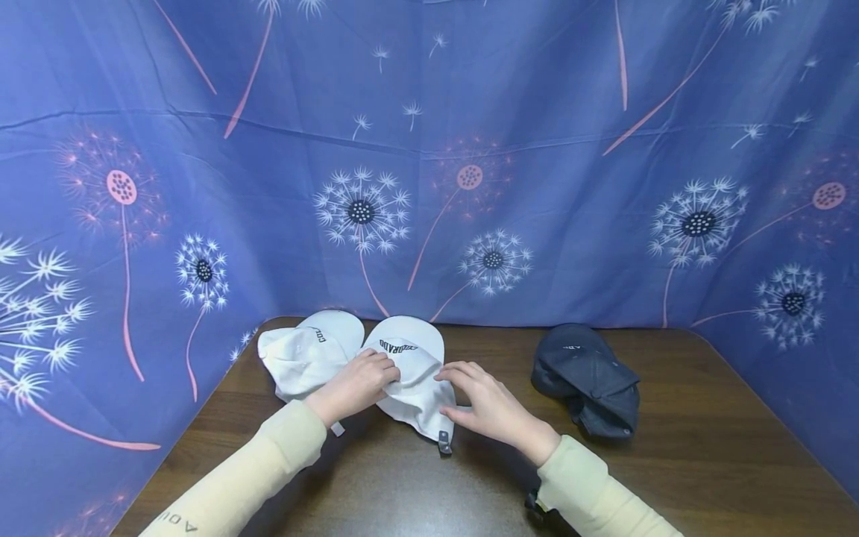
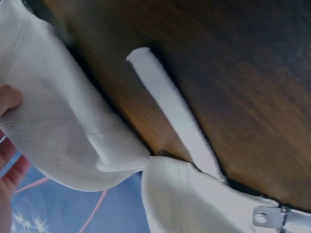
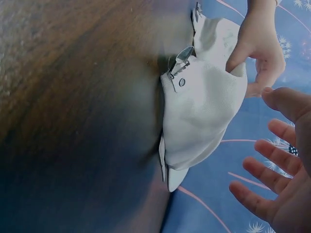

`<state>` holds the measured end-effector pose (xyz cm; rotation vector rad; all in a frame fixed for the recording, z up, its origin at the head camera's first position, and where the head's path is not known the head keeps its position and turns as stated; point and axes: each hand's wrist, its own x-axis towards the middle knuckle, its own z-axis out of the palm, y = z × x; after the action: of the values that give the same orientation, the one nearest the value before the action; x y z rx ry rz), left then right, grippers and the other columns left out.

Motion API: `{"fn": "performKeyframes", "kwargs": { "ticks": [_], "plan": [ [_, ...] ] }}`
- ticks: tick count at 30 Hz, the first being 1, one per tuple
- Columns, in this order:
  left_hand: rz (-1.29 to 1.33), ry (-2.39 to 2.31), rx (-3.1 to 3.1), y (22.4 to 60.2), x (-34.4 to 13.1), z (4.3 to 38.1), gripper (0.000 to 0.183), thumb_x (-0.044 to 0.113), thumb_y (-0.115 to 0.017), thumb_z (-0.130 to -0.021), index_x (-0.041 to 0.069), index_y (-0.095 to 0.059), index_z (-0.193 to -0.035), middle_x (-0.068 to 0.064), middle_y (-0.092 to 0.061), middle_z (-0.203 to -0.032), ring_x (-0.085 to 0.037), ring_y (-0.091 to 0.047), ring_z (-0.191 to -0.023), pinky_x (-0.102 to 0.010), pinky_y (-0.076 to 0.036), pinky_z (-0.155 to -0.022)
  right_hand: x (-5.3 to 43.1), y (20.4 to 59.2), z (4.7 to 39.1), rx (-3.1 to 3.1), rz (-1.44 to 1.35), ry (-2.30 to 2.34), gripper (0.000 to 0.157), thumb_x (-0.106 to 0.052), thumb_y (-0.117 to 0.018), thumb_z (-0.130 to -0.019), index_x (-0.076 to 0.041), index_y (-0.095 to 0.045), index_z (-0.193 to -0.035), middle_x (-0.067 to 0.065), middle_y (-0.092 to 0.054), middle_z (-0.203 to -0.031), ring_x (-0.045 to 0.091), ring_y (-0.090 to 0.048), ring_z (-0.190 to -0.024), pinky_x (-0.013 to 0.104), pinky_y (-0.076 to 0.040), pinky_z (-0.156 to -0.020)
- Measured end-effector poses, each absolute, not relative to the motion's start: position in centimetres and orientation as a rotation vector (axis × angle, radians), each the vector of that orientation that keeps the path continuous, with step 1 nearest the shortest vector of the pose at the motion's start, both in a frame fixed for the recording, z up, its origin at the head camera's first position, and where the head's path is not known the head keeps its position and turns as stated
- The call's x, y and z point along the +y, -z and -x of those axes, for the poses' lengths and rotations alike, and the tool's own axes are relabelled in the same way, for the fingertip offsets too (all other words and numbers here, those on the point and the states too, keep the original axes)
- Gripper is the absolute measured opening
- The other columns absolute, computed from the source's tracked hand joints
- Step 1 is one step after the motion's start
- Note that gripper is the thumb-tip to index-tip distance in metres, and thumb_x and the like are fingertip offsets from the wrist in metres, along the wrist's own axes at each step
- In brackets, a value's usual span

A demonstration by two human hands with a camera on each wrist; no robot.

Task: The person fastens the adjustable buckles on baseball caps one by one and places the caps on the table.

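Frame centre: white cloth peaked cap [image 1: 417, 388], pinched in my left grip [image 1: 362, 380]; right grip [image 1: 493, 403] spread, empty. Apparently arranging; next calls for gentle release.

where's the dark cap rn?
Head view: the dark cap is on the right side of the table, in front of the blue cloth, with the right hand its nearest neighbour to the left.

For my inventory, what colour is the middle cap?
The middle cap is white; the head view shows it best.

Brown table [image 1: 725, 447] (wood-grained); two white caps [image 1: 295, 365], dark cap [image 1: 587, 377]
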<state>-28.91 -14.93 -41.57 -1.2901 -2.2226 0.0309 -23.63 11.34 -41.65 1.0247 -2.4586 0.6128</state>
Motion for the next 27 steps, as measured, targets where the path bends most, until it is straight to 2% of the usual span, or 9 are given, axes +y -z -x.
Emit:
{"fn": "performKeyframes", "kwargs": {
  "ticks": [16,22,27],
  "plan": [
    [1.230,0.322,-2.266,38.6,-14.4,29.8,0.020,0.006,-0.079,-0.068,0.011,-0.067,-0.083,0.002,-0.067,-0.081,-0.014,-0.061,-0.077,-0.032,-0.047,-0.070,11.7,40.6,23.6,-2.383,-0.956,-0.636,0.048,-0.025,-0.079,-0.076,-0.016,-0.060,-0.119,0.000,-0.057,-0.123,0.016,-0.054,-0.112,0.037,-0.052,-0.082],
    [1.165,0.452,-2.318,37.5,-13.9,30.1,0.012,0.005,-0.075,-0.074,0.010,-0.069,-0.084,0.001,-0.068,-0.081,-0.016,-0.063,-0.077,-0.032,-0.050,-0.073,12.0,40.4,23.6,-2.406,-0.925,-0.653,0.047,-0.025,-0.078,-0.077,-0.017,-0.060,-0.119,0.000,-0.056,-0.124,0.015,-0.054,-0.112,0.036,-0.053,-0.079],
    [1.084,0.605,-2.360,36.7,-13.5,30.4,0.013,-0.001,-0.069,-0.076,0.009,-0.070,-0.085,-0.002,-0.068,-0.083,-0.016,-0.064,-0.079,-0.030,-0.052,-0.072,12.2,40.2,23.5,-2.391,-0.926,-0.657,0.047,-0.025,-0.078,-0.077,-0.017,-0.060,-0.120,-0.001,-0.056,-0.125,0.015,-0.054,-0.114,0.036,-0.053,-0.080]
  ]
}}
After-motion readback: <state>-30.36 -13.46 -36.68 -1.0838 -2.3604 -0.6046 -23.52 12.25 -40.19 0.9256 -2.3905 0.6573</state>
